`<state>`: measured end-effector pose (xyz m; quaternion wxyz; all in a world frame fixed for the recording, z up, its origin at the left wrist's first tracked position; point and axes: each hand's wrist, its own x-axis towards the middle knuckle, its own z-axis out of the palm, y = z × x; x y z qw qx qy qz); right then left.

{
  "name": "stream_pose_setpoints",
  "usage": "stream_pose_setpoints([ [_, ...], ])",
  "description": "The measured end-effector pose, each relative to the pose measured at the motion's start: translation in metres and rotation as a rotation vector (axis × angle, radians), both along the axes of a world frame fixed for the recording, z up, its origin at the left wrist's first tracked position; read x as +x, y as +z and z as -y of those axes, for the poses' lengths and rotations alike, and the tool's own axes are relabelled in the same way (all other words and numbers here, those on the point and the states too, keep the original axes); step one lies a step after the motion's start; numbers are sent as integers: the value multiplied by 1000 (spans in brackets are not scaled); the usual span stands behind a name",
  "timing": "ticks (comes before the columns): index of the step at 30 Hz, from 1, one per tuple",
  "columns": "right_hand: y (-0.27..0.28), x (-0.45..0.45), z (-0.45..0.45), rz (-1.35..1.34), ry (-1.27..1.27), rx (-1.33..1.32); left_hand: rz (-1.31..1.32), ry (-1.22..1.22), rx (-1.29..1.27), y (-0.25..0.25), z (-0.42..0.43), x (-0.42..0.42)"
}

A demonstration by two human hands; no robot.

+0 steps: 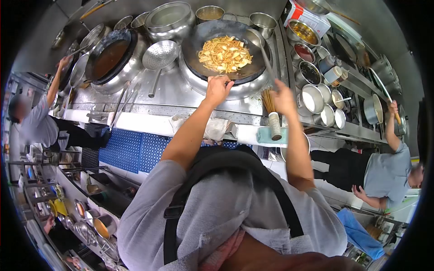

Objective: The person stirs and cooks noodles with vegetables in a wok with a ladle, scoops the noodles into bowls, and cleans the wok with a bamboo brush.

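Off-white cloth (217, 129) lies bunched at the counter edge before your torso. To its right, a tan bamboo brush (273, 119) with a pale wrapped handle lies partly over a folded green cloth (263, 134). Your left hand (219, 90) is clenched at the near rim of a round, black metal wok (192, 52). Your right hand (284, 99), blurred, appears closed around the handle of a long grey metal ladle (267, 61); exact finger placement cannot be confirmed. Yellow-brown sliced food (224, 54) sits in the wok, with the ladle's bowl to its right. Behind the wok stands an open, cylindrical stainless-steel pot (266, 30).
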<state>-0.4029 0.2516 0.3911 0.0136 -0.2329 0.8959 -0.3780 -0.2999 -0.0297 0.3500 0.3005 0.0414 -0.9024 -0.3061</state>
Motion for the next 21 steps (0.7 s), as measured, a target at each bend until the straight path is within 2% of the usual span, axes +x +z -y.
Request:
stream_pose_setpoints([
  [1,-33,4,25,-11,-54,-72,-9,-7,2,2,-1,0],
  [3,-26,41,63,272,-76,-105,16,-10,8,1,0,-2],
  [4,5,54,62,590,-56,-284,31,-8,12,0,1,-1],
  [7,6,34,31,643,4,-505,54,18,67,3,1,-2],
  [11,-16,-17,62,335,-61,-341,138,59,122,9,-2,-6],
  [12,-13,-22,77,382,-99,-312,152,68,125,11,-2,-5],
  [16,-51,-36,121,454,159,-324,189,93,157,7,-2,-9],
  [17,-79,-44,119,299,260,-277,170,74,161,16,-6,-6],
  [18,-73,-36,110,98,357,-275,119,77,79,3,-2,-10],
  [19,-59,-30,90,43,445,-223,73,83,-4,-10,2,-14],
  [20,-45,-30,70,300,392,-29,63,92,-16,-9,2,-13],
  [21,-28,-31,46,107,417,70,48,94,-28,-6,0,-12],
])
